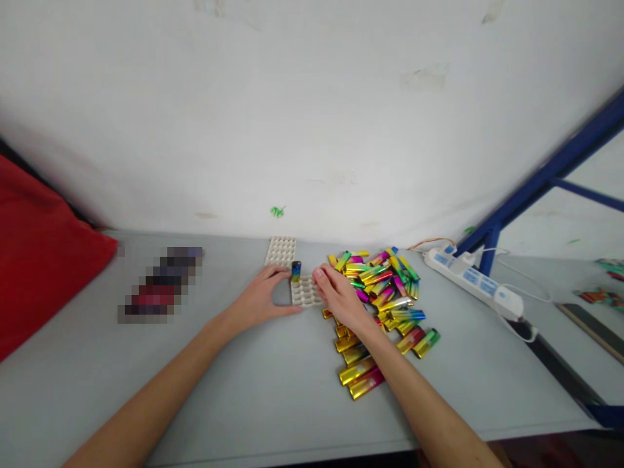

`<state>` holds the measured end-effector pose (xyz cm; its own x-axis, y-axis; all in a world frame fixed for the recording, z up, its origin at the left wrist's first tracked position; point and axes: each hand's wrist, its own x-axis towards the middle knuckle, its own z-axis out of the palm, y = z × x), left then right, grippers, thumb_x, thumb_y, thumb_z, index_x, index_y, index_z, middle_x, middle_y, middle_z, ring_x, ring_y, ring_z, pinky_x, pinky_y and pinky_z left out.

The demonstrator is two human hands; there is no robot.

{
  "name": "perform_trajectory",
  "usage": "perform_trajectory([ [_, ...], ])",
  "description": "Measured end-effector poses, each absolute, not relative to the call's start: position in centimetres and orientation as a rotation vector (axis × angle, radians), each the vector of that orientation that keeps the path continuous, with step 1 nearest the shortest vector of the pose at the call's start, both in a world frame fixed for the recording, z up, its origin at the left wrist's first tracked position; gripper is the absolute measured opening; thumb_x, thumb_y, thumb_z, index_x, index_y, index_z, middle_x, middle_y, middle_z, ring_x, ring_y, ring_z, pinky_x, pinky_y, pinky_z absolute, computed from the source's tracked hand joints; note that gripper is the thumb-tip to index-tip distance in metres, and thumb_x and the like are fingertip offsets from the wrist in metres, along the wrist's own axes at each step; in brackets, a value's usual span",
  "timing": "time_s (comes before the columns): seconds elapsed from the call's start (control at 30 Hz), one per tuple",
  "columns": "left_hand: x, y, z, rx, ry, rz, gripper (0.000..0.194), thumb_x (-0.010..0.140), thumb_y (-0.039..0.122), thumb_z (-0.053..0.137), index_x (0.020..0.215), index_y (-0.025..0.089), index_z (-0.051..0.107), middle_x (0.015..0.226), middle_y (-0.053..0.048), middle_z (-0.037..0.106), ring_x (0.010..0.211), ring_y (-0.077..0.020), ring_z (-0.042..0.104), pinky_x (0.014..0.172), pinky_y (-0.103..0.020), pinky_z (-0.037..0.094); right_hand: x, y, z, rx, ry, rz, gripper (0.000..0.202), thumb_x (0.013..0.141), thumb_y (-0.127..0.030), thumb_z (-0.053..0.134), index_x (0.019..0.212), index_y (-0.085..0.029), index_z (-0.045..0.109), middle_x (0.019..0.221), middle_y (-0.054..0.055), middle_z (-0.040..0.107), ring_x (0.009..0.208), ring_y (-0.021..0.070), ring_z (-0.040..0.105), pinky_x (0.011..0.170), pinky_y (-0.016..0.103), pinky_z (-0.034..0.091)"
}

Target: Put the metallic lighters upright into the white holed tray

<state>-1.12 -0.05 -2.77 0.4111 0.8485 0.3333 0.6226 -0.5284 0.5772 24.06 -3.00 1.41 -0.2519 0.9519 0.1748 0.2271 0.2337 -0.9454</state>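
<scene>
A white tray with round holes (303,296) lies on the grey table in front of me. One shiny lighter (296,271) stands upright in its far left corner. My left hand (260,299) rests against the tray's left side, thumb and fingers apart around the edge near the lighter. My right hand (341,296) lies on the tray's right side, fingers flat, holding nothing that I can see. A heap of several shiny multicoloured lighters (383,286) lies just right of that hand, with gold ones (358,370) trailing toward me.
A second holed tray (281,250) lies by the wall behind the first. A white power strip (472,281) and its cable sit at the right, by a blue metal frame (536,185). A red cloth (39,253) is at the left, a blurred patch (158,283) near it.
</scene>
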Motion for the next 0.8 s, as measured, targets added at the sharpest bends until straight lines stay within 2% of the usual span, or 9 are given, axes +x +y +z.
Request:
perform_trajectory([
  [0.1, -1.1, -0.1, -2.6, 2.305, 1.256, 0.845, 0.078, 0.081, 0.075, 0.096, 0.137, 0.023, 0.081, 0.148, -0.015, 0.077, 0.141, -0.0425, 0.073, 0.130, -0.059, 0.058, 23.8, -3.1, 1.5, -1.178, -1.660, 0.966, 0.066, 0.109, -0.087, 0.049, 0.077, -0.029, 0.045, 0.069, -0.003, 0.047, 0.067, 0.0173, 0.044, 0.060, 0.030, 0.036],
  [0.27, -1.2, -0.1, -2.4, 2.310, 1.275, 0.817, 0.079, 0.082, 0.075, 0.096, 0.137, 0.021, 0.081, 0.146, -0.016, 0.076, 0.140, -0.0428, 0.073, 0.129, -0.059, 0.059, 23.5, -3.7, 1.9, -1.326, -1.651, 0.791, 0.062, 0.102, -0.074, 0.057, 0.065, -0.029, 0.038, 0.061, -0.006, 0.037, 0.064, 0.0148, 0.036, 0.063, 0.032, 0.029],
  [0.57, -1.3, 0.1, -2.5, 2.326, 1.258, 0.821, 0.079, 0.082, 0.078, 0.095, 0.138, 0.024, 0.081, 0.150, -0.015, 0.076, 0.143, -0.0418, 0.072, 0.131, -0.058, 0.058, 23.4, -3.9, 1.9, -1.372, -1.627, 0.764, 0.038, 0.095, -0.045, 0.056, 0.064, -0.029, 0.042, 0.059, -0.005, 0.045, 0.063, 0.0165, 0.042, 0.064, 0.032, 0.030],
  [0.8, -1.3, 0.1, -2.4, 2.332, 1.261, 0.812, 0.077, 0.082, 0.076, 0.096, 0.137, 0.025, 0.081, 0.147, -0.014, 0.077, 0.141, -0.0414, 0.073, 0.129, -0.057, 0.059, 23.4, -4.1, 2.4, -1.322, -1.721, 0.738, 0.050, 0.106, -0.051, 0.060, 0.066, -0.029, 0.040, 0.061, -0.005, 0.047, 0.064, 0.0158, 0.045, 0.065, 0.031, 0.032],
])
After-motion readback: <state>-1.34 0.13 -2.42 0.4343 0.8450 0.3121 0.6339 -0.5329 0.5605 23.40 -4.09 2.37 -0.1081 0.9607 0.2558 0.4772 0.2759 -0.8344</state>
